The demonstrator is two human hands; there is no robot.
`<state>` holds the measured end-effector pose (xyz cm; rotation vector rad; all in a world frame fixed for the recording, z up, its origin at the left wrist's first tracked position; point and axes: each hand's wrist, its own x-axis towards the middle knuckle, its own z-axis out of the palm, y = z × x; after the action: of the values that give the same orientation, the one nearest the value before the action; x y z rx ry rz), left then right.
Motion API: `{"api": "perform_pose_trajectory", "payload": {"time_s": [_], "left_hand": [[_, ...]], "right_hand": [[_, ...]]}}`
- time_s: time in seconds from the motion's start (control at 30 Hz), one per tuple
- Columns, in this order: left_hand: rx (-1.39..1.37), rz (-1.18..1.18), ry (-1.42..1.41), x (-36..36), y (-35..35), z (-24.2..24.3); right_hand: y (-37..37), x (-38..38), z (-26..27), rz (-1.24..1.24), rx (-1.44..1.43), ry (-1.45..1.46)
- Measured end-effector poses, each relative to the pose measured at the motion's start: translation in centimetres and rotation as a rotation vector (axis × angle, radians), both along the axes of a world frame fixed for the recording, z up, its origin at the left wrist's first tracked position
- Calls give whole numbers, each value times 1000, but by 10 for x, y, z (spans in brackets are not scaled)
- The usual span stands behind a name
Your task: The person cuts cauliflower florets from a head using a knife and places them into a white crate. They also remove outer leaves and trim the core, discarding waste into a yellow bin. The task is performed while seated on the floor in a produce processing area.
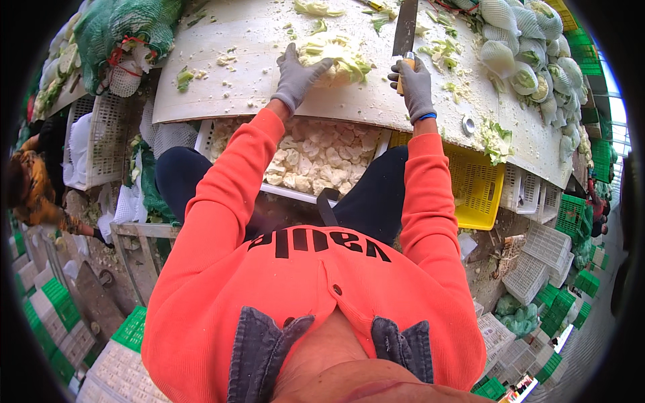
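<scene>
My left hand (297, 78), in a grey glove, grips the near left side of a cauliflower head (340, 55), its thumb and fingers spread around it. Pale green leaf stubs ring the head, which rests on a white work table (211, 98). To the right, my right hand (418, 88), gloved too, is closed around the wooden handle of a broad-bladed knife (406, 30). The blade points away from me, apart from the cauliflower. Between my knees, partly under the table edge, a white crate (292, 192) holds many cut cauliflower florets (322, 158).
Leaf trimmings (443, 53) and crumbs litter the table. A small round metal piece (468, 125) lies near its front edge. Foam-netted cauliflowers (524, 75) are piled at right, green net sacks (126, 35) at left. A yellow crate (476, 186) stands below. Another person (38, 191) is at far left.
</scene>
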<state>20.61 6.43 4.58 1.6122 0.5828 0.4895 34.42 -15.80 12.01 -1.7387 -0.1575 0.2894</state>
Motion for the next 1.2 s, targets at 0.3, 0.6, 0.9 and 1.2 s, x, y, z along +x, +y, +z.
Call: {"api": "perform_pose_trajectory", "payload": {"time_s": [0.3,0.6,0.9,1.2], "left_hand": [[-82,1,-149,-2,-45,-7],[-186,-28,-236,-10,-50,-6],[-377,10,-66,15,-45,13],[-592,-183,-174,11,9,12]], "right_hand": [[21,-112,44,64,-302,-191],[33,-124,46,97,-566,-592],[23,-98,-13,213,-683,-403],[9,-36,1,350,-204,130]]}}
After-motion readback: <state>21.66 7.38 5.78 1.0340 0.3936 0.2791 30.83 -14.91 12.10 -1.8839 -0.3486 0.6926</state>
